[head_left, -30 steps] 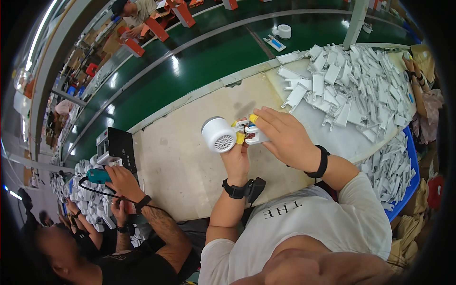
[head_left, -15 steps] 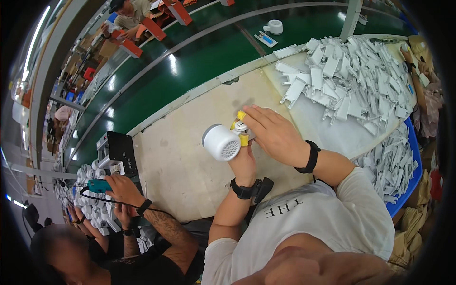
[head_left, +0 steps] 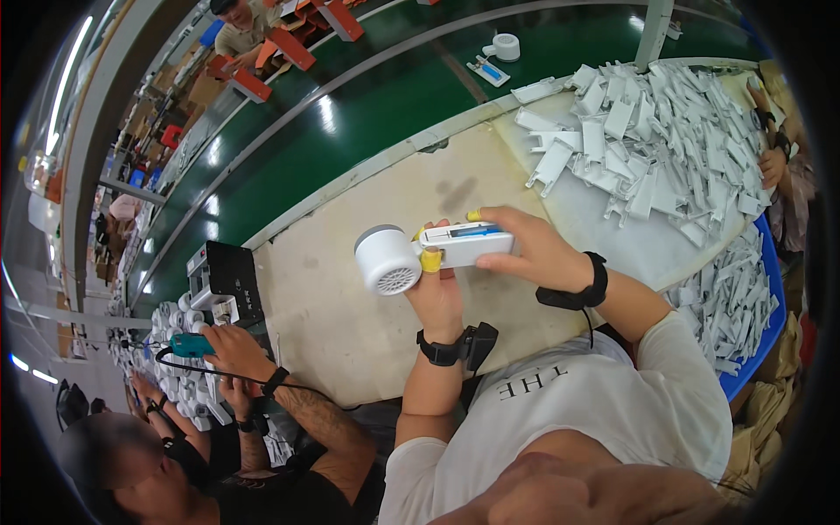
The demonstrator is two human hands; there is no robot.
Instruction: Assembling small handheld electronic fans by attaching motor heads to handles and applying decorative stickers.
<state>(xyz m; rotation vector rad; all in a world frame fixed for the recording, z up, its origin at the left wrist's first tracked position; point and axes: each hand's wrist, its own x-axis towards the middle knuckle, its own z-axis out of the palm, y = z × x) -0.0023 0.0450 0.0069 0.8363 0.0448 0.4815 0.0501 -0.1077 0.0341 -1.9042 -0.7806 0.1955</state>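
Over the bench I hold a white handheld fan-like device [head_left: 388,260] with a round grilled head and a grey rim. Its boxy handle [head_left: 464,254] points right, and a long blue part [head_left: 477,231] lies in the handle's upper side. My left hand [head_left: 437,302] is closed around the neck between head and handle, with yellow covers on its fingertips. My right hand [head_left: 547,254] grips the handle's far end between thumb and fingers; a yellow cover shows on one of these fingers too.
White plastic housing pieces [head_left: 647,149] are heaped at the right, above a blue bin [head_left: 759,328] of similar parts. A similar device [head_left: 503,48] lies on the green conveyor [head_left: 350,131]. At left, a co-worker's hand [head_left: 236,350] holds a teal power tool [head_left: 191,345] near a black box [head_left: 232,280].
The handle, hidden behind my right hand before, now extends rightward with its blue part showing. My right hand has moved from over the neck to the handle's end. The head has shifted slightly left.
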